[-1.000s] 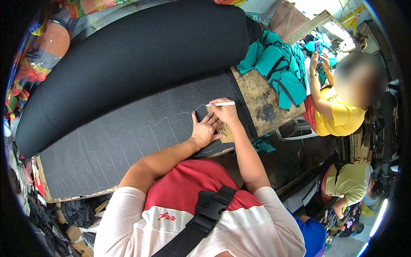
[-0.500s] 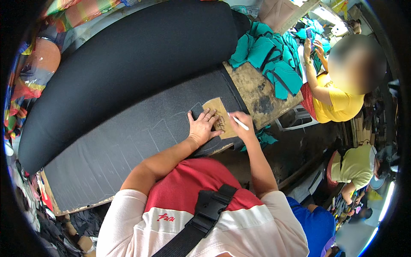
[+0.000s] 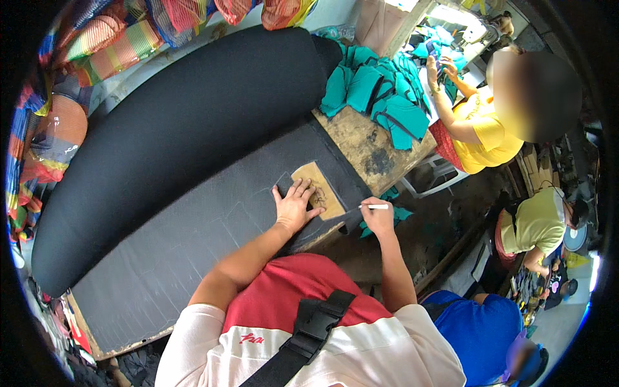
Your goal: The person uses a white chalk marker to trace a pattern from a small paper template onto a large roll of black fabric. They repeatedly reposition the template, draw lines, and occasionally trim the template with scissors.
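Away from the right edge of the card, my right hand (image 3: 378,216) has swung outward and nearer to me since half a second ago, while my left hand (image 3: 294,205) stays on the card. My right fingers are closed around a slim white pen (image 3: 379,206), its tip pointing left, near the front corner of the cloth; whether it touches, I cannot tell. My left fingers are spread and lie flat, gripping nothing, pressing on a tan, roughly rectangular card (image 3: 328,198) with dark handwriting. It lies under those fingertips and reaches out to their right.

Beneath my left fingers and far out to their left stretches a flat dark grey cloth (image 3: 174,264) with pale outlines drawn in rows. Beyond those fingers, a thick black fabric roll (image 3: 187,122) lies along the far side. Ahead of my right fingers, bare stained wood of the desk (image 3: 374,148) shows, with a heap of teal fabric pieces trimmed in black (image 3: 403,119) past it. Further out, to the right of them, a co-worker in a yellow shirt (image 3: 487,138) sits on a white plastic seat (image 3: 429,177). Well behind my right fingers is a person in a blue shirt (image 3: 480,338).
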### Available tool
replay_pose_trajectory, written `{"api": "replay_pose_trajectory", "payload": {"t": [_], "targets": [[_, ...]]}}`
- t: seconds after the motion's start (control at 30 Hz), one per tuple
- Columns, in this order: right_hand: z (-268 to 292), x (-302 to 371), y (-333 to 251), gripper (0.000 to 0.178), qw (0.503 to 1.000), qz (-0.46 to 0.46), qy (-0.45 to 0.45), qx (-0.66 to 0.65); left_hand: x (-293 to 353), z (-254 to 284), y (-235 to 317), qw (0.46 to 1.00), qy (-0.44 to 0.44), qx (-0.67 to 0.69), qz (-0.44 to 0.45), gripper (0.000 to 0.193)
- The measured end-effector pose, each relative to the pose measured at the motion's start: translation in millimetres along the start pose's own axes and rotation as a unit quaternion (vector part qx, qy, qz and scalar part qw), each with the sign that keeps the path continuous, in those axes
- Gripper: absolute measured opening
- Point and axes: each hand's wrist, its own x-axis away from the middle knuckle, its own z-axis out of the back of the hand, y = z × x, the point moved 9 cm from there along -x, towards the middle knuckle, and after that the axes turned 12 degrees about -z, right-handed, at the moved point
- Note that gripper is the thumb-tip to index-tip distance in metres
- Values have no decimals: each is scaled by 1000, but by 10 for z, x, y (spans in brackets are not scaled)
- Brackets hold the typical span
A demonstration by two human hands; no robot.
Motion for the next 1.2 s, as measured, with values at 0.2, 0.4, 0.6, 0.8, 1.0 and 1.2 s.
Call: {"api": "replay_pose_trajectory", "payload": {"t": [0.2,0.4,0.6,0.8,1.0,1.2], "targets": [[36,270,-279,18,997,26,44,-66,707,340,-665,992,30,-49,111,62],[-767,1043,-937,63,980,144,-90,107,2961,1188,-2010,874,46,-157,457,77],[-1021,1365,-1047,63,989,45,10,140,5286,2007,-2782,765,62,-206,607,94],[-1246,1756,-1057,54,986,-72,121,87,6244,2304,-3490,813,62,-165,555,95],[-1508,2024,-1082,52,945,-213,231,86,6827,2258,-3952,820,274,1,503,67],[-1563,2019,-1243,33,946,-193,259,18,7138,2239,-3820,758,466,4,457,41]]}}
